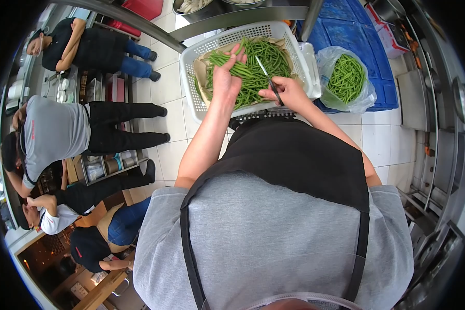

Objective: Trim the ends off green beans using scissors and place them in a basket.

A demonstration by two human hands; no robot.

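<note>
A white perforated plastic basket (pixel 190 87), lined with brown paper, holds many long green beans (pixel 271 58). Over its left part my left hand (pixel 228 73) holds a bunch of green beans (pixel 238 69), their ends sticking out on both sides of the palm. My right hand (pixel 286 91) grips a pair of scissors (pixel 270 79) at the basket's near right side, with the blades pointing up and left over the beans. Whether the blades are apart is hard to tell. To the right, a clear plastic bag (pixel 366 95) contains more green beans (pixel 347 77).
The bag rests on a blue plastic lid or crate (pixel 383 73). A metal tray (pixel 312 66) lies beside the basket. Beyond stands a metal rack frame (pixel 248 20) with metal pots (pixel 201 13) behind it. Several people stand at the left along a counter, one with folded arms (pixel 69 44).
</note>
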